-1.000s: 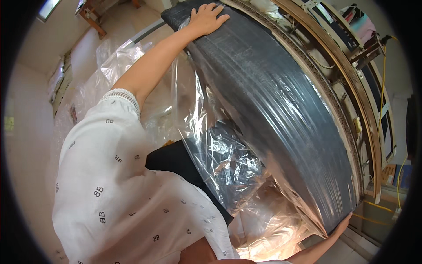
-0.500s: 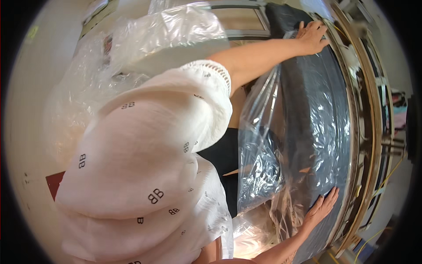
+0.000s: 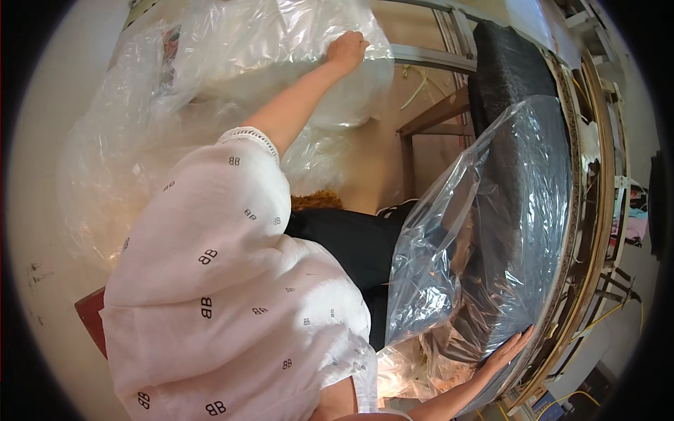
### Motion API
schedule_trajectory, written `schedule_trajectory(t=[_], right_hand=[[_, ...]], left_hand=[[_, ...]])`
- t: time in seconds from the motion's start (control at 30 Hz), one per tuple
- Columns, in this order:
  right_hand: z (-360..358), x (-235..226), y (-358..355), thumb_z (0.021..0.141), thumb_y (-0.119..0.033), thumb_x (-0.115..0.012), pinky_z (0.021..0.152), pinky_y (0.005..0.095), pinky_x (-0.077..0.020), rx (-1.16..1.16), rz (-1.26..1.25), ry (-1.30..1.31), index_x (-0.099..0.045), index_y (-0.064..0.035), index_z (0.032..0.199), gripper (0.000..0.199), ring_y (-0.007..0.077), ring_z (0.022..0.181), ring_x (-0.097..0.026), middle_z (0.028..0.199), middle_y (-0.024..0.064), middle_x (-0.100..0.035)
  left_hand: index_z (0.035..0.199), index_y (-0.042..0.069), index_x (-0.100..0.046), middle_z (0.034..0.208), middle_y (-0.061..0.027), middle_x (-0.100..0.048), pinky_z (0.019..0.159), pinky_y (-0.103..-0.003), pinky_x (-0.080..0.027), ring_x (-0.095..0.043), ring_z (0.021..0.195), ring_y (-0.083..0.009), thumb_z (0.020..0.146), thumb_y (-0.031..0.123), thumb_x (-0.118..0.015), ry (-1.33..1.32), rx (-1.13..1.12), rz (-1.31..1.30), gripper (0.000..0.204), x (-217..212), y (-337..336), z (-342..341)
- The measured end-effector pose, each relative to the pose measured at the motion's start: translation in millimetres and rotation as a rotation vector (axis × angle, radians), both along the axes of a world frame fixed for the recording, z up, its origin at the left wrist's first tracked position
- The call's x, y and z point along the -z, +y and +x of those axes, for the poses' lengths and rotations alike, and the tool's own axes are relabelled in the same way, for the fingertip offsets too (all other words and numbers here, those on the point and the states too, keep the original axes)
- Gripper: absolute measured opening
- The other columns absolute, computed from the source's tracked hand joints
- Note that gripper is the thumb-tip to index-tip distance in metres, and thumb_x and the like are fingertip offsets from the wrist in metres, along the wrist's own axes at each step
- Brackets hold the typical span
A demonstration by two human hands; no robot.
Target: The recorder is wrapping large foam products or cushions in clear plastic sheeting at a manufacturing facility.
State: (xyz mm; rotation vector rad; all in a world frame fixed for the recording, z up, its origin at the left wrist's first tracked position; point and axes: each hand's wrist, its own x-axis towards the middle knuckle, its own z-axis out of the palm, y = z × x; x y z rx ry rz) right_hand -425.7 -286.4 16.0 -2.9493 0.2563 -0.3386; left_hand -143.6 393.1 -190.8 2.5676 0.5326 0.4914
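The dark pad (image 3: 495,77) was on the right, with clear film (image 3: 523,203) over most of it and its far end bare. The right hand (image 3: 501,356) lay on the film at the near end, its fingers straight and close together, with the pad under them. The left hand (image 3: 347,50) was well apart from the pad, by a big clear sheet (image 3: 260,35). Its fingers were curled, but I could not tell if they pinched the sheet.
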Motion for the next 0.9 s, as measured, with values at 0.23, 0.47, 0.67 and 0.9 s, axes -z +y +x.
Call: schedule_trajectory(t=[0.23,0.47,0.67,0.9], right_hand=[[7,0,-18,0.097,-0.032,-0.033,0.108,0.0388,-0.0183,-0.026,0.031,0.005,-0.031,-0.0016,0.136,0.050,0.0300,0.132,-0.026,0.141,0.0172,-0.030],[33,-19,-32,0.097,-0.031,-0.034,0.099,0.0369,-0.0320,-0.032,0.025,-0.085,-0.044,0.0011,0.126,0.044,0.0293,0.117,-0.043,0.126,0.0182,-0.046],[100,-64,203,0.097,-0.019,-0.036,0.089,0.0351,-0.0411,-0.228,0.482,-0.205,-0.056,-0.0005,0.112,0.031,0.0205,0.103,-0.054,0.110,0.0113,-0.058],[143,-19,434,0.089,-0.026,-0.052,0.086,0.0302,-0.0418,-0.369,1.463,0.669,-0.056,-0.0034,0.110,0.031,0.0165,0.094,-0.055,0.107,0.0076,-0.059]], left_hand=[[0.097,0.006,-0.059,0.096,-0.0063,-0.063,0.078,-0.032,-0.047,-0.061,0.090,-0.0155,0.090,0.020,-0.050,-0.295,-0.038,-1.222,0.018,-15,34,-42],[0.091,0.006,-0.060,0.089,-0.0058,-0.065,0.071,-0.027,-0.048,-0.063,0.084,-0.0146,0.089,0.019,-0.053,-0.376,0.219,-1.394,0.015,-86,13,-91],[0.083,0.006,-0.058,0.084,-0.0056,-0.064,0.072,-0.028,-0.050,-0.063,0.082,-0.0151,0.085,0.012,-0.061,-0.176,0.369,-1.336,0.007,-127,-11,-135],[0.081,0.002,-0.056,0.081,-0.0063,-0.064,0.072,-0.025,-0.049,-0.062,0.079,-0.0125,0.081,0.000,-0.062,-0.169,0.673,-1.351,0.006,-168,-67,-168]])
